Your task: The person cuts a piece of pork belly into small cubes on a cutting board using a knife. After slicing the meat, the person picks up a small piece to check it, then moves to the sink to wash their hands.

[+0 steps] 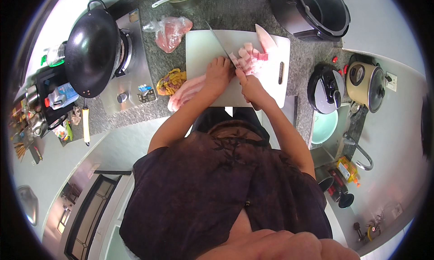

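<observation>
My right hand (253, 89) grips the handle of a kitchen knife (218, 39), whose blade slants up and left over a white cutting board (200, 46). My left hand (218, 73) lies on the board just left of the blade, its fingers curled over the end of a streaky pork belly slab (186, 90). That slab runs down-left under my wrist and past the board's edge. Right of the blade sit several diced pork pieces (249, 56), bunched together. A longer, pale pork piece (266, 39) rests at the board's upper right. My palm hides part of the meat.
Left of the board lie plastic-wrapped meat (173, 34) and a crumpled yellow cloth (172, 82). A black wok (91, 53) stands over the gas stove (135, 77). A black cooker pot (291, 14) is at upper right; a lid (327, 88) and sink (322, 156) are farther right.
</observation>
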